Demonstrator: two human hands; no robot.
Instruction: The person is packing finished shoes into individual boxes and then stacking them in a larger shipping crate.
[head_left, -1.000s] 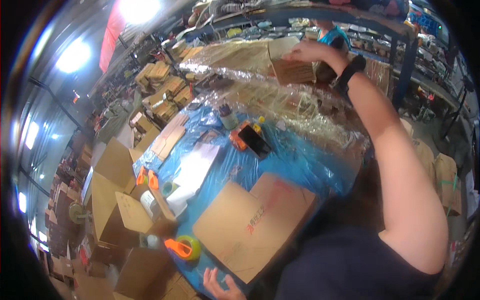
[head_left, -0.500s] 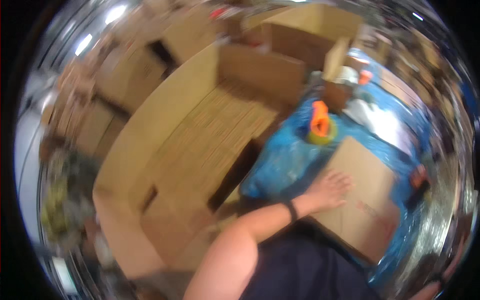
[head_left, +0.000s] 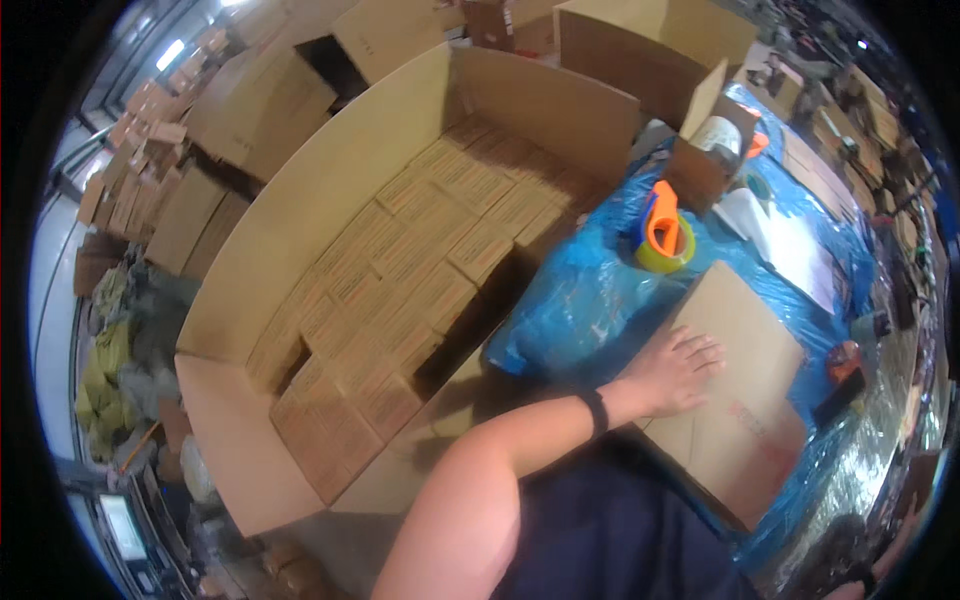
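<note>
Flat-palmed, left hand [head_left: 680, 372] rests near the cardboard box's [head_left: 745, 400] left edge.

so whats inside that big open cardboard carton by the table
Rows of small brown cardboard boxes fill the big open cardboard carton, with one dark gap near the blue table edge. Lower layers are covered.
</note>
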